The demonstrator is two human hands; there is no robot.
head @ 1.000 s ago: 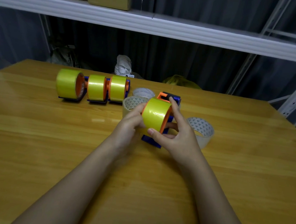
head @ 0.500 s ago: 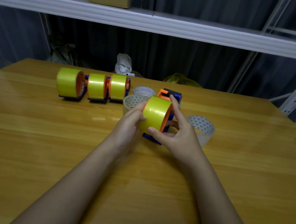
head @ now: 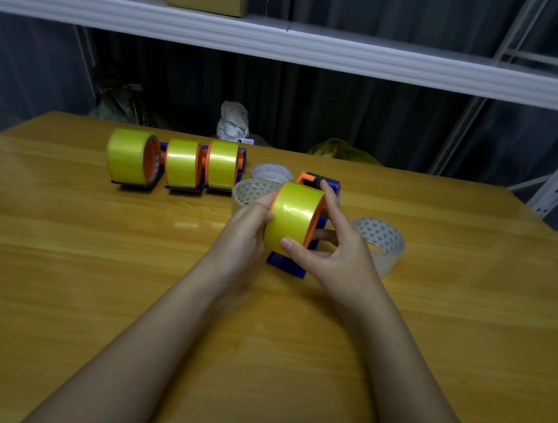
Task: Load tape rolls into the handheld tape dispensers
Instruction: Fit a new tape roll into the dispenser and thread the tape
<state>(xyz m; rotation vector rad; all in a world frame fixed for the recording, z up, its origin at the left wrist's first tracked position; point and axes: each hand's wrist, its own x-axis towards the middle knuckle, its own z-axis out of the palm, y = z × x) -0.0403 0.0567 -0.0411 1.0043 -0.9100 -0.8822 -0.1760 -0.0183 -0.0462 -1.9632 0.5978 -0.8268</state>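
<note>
Here both hands (head: 301,248) grip glossy yellow roll (head: 292,216), seemingly on dispenser (head: 287,264).

Yellow tape roll (head: 292,218), blue and orange dispenser (head: 322,183), clear roll with grey triangles (head: 379,242), brown wooden desk (head: 59,257)

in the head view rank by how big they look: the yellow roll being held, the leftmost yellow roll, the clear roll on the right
1. Held yellow roll: largest, partly because it is nearest.
2. Leftmost yellow roll and clear roll on the right: look about alike, so unranked.
</note>
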